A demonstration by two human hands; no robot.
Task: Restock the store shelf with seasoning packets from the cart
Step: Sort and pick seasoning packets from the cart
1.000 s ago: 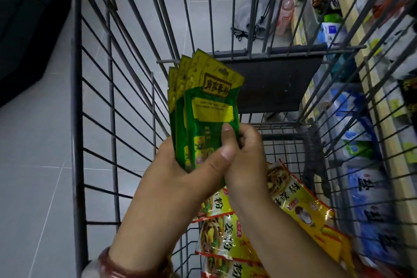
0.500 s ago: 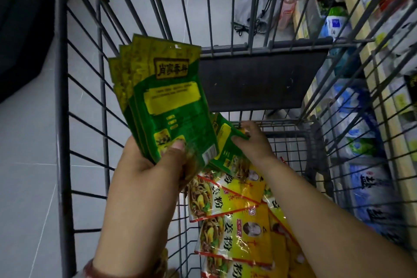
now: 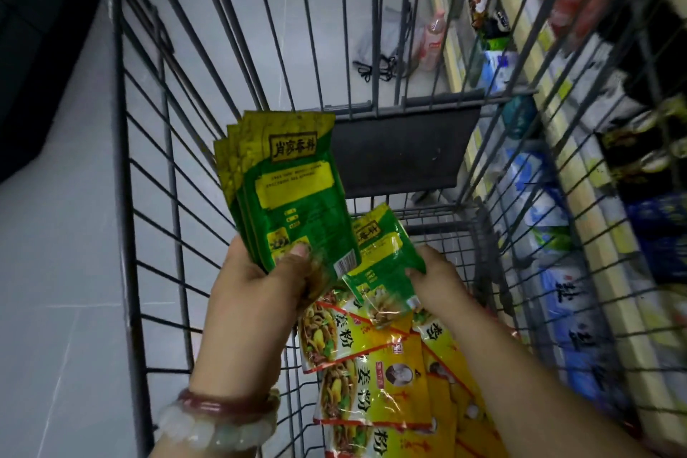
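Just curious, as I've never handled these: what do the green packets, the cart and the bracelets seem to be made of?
The fanned green seasoning packets look like glossy printed plastic film; they crinkle and glint. The grey wire shopping cart appears to be painted or coated metal rod, matte. The dark red bangle and pale beaded bracelet look polished, possibly stone or glass; I can't tell which.

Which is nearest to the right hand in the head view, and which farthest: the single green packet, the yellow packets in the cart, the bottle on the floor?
From the right hand:
1. Single green packet, pinched in it.
2. Yellow packets, just below in the cart.
3. Bottle, beyond the cart's far end.
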